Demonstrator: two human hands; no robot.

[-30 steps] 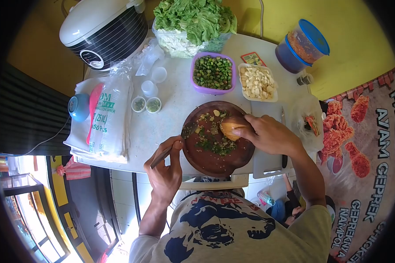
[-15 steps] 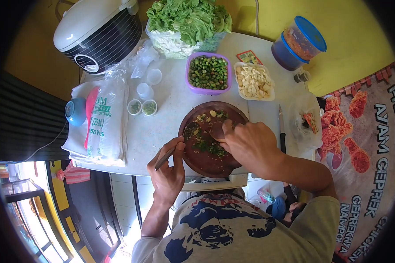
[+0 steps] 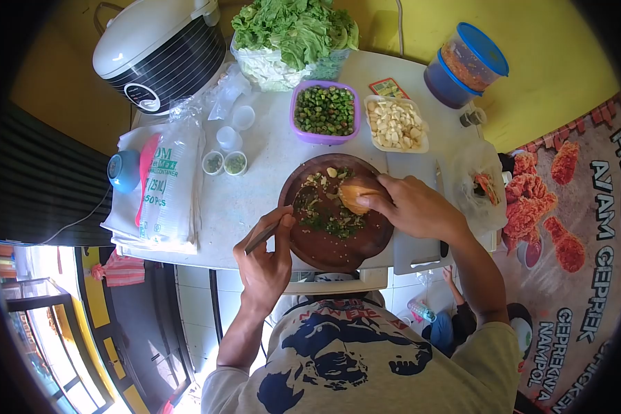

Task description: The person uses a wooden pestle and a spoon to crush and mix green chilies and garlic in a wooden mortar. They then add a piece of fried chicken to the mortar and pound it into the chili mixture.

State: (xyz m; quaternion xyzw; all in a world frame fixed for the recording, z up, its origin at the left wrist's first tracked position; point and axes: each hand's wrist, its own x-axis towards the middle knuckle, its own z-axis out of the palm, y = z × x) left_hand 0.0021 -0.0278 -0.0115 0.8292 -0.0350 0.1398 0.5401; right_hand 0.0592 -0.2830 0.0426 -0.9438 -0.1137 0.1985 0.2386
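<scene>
A round brown mortar [image 3: 310, 252] stands at the table's front edge, with chopped green and pale pieces [image 3: 334, 224] scattered in it. My right hand [image 3: 410, 203] is closed on an orange-brown pestle [image 3: 359, 194], whose head is over the right part of the mortar. At the mortar's left rim, my left hand [image 3: 265, 255] grips the handle of a spoon [image 3: 261, 239]; its far end is hard to make out among the pieces. Behind the mortar are a purple tub of cut green chillies [image 3: 324, 112] and a white tray of peeled garlic [image 3: 396, 124].
A rice cooker [image 3: 162, 58] and a tub of lettuce [image 3: 290, 41] stand at the back. Plastic packs [image 3: 165, 200] and small cups [image 3: 234, 163] lie left. To the right are a cutting board [image 3: 414, 252], a knife [image 3: 440, 186] and stacked containers [image 3: 462, 69]. Another person [image 3: 455, 321] is beyond the table.
My right hand dipped the pestle toward the middle of the mortar, then drew back up and right with it. My left hand stays at the left rim, still holding the spoon.
</scene>
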